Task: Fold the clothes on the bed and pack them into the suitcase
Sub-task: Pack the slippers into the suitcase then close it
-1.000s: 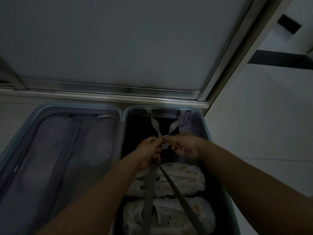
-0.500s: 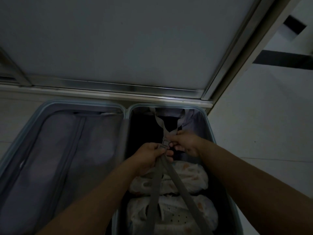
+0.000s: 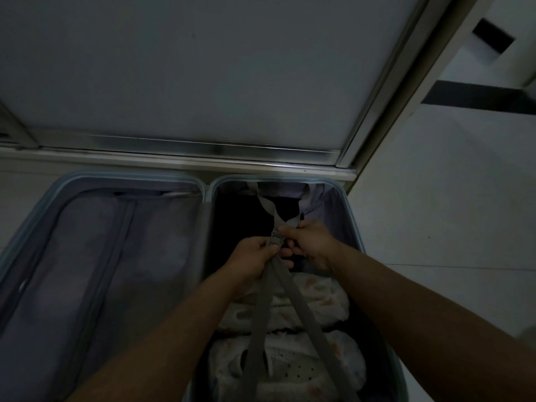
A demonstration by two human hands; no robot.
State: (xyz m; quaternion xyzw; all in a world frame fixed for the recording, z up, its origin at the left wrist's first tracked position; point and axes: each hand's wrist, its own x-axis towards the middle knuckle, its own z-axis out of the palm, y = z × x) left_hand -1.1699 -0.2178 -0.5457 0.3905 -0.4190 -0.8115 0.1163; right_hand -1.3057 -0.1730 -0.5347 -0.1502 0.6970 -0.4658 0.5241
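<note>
Suitcase (image 3: 130, 176) in the head view: where does it lie?

Open flat on the pale floor (image 3: 449, 227), filling the lower frame from 9 o'clock round to 5 o'clock, its far edge just beside a metal track (image 3: 188, 143) under a large grey door panel (image 3: 203, 68) at 12 o'clock.

And the two halves?

At 8 o'clock, the lined half (image 3: 116, 256) is covered by a zipped fabric divider. At 6 o'clock, the deep half holds the folded clothes (image 3: 319, 303): two pale, printed bundles lying one behind the other, with dark cloth beyond them toward 12 o'clock.

What are the hands doing?

They meet just below centre, above the deep half. The left hand (image 3: 255, 262) has its fingers curled round the near straps (image 3: 258, 314), which run in a V over the bundles toward 6 o'clock. The right hand (image 3: 313, 245) pinches the far straps (image 3: 268, 207), which fan out toward the suitcase's far wall at 12 o'clock.

And between them?

A small buckle (image 3: 275, 238), touched by the fingers of both hands. Both hands are clenched on the webbing, but I cannot tell whether the buckle is clipped together; it is dim and partly hidden by the fingers.
</note>
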